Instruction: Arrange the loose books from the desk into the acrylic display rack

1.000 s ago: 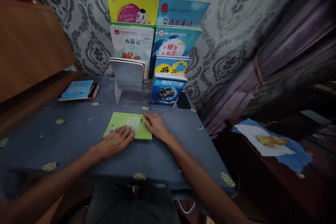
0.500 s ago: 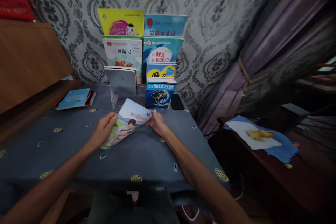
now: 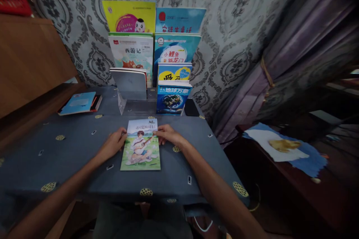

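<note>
A thin book (image 3: 141, 149) faces up in front of me, its green and pale-blue cover showing a figure with a guitar. My left hand (image 3: 114, 142) grips its left edge with the fingers curled beneath. At the upper right edge, my right hand (image 3: 167, 135) pinches the book between thumb and fingers. Just beyond is a clear stand (image 3: 122, 104) with books in tiers. A grey-backed book (image 3: 129, 84) occupies its lower left slot, and a blue book with a globe picture (image 3: 173, 99) its lower right one.
More books rise behind, among them a yellow book (image 3: 129, 15) and a teal book (image 3: 176, 50). A black phone (image 3: 191, 107) lies right of the stand. Stacked books (image 3: 80, 102) rest at the left by a wooden panel (image 3: 33, 63). A side table (image 3: 314, 198) bears a blue cloth.
The book was tilted askew and has been turned upright toward me, coming lower and nearer. Both hands have moved with it, still holding its sides. The view has shifted slightly.
</note>
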Demonstrator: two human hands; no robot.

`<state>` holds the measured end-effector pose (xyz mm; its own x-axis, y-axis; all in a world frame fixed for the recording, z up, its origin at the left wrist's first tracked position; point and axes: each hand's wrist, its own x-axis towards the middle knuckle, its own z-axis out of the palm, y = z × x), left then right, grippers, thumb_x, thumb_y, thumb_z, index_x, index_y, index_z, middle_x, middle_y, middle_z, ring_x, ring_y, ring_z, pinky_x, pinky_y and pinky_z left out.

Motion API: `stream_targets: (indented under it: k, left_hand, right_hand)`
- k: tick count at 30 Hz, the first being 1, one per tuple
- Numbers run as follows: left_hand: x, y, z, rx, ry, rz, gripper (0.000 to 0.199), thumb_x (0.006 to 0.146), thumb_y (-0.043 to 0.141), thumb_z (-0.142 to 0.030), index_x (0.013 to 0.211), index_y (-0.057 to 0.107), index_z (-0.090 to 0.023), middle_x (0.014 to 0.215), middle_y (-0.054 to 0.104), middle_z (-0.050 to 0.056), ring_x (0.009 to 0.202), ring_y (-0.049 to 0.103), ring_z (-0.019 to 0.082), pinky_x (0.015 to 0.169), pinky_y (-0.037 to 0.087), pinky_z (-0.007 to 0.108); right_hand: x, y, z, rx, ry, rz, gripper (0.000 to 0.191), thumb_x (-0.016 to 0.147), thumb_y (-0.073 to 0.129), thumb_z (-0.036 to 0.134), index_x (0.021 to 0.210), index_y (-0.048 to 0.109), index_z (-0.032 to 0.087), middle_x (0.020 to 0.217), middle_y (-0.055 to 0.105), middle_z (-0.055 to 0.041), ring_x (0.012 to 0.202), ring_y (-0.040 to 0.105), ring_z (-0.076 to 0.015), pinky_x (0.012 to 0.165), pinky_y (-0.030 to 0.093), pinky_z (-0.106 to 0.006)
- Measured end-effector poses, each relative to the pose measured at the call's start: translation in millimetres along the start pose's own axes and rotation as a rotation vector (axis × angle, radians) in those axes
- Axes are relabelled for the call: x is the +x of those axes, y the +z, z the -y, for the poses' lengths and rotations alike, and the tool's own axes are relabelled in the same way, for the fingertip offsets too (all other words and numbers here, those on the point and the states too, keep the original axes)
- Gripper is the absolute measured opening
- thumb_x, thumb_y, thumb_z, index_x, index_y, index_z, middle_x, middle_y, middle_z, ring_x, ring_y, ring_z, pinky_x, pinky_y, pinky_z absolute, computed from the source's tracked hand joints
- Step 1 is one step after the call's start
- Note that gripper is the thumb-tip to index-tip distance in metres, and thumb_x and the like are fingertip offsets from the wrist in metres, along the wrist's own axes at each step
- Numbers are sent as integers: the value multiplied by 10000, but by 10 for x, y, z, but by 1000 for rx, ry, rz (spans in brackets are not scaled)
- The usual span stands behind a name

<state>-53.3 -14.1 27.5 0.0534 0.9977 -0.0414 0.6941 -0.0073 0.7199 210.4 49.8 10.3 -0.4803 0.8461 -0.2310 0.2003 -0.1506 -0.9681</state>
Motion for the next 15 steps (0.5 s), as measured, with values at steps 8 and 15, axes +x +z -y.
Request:
stream_targets:
  k: [8,15]
  left_hand:
    - [305,49,76,434,359,-197,231,938,384,-249,1071,566,-199,1081,685,108,1045,628,260,930,491,411]
    - [396,207,278,326,368,-214,342,918,405,-196,1246,495,-163,1275,640,161,1203,591,287,1015,471,501]
  right_hand:
    - [-83,153,85,-760,-221,-520,208,933,545,283,805,691,207,715,739,-50,697,704,-193,636,482,-257]
    - [153,780,106,-1004,-637,-75,433,960,509,185,1391,510,146,1479,535,-165,1398,470,-244,1174,347,-423]
